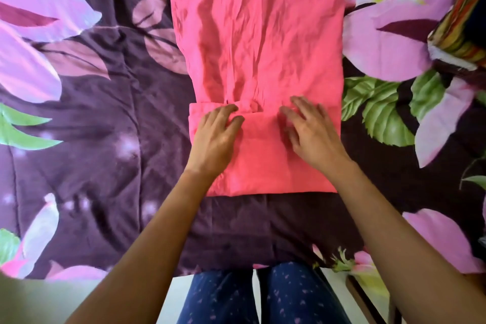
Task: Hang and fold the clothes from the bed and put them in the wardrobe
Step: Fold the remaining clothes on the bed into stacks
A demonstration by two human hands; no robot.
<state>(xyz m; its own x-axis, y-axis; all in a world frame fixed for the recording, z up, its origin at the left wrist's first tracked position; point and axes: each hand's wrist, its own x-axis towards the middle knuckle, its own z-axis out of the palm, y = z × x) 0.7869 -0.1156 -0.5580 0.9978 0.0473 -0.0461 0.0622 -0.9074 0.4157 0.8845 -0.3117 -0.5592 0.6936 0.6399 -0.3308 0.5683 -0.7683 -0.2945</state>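
Head view: the left hand (218, 137) and right hand (311, 137) lay apparently open on the limp pink garment (263, 34), best lifted at its near fold.

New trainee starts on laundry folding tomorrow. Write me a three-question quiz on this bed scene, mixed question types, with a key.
1. True or false: the left hand and the right hand both rest on the pink garment.
2. Where is the striped cloth? A) at the view's upper right, apart from the garment; B) under the left hand; C) spread over the garment.
3. What does the garment lie on?

Key: 1 true; 2 A; 3 the floral bedspread.
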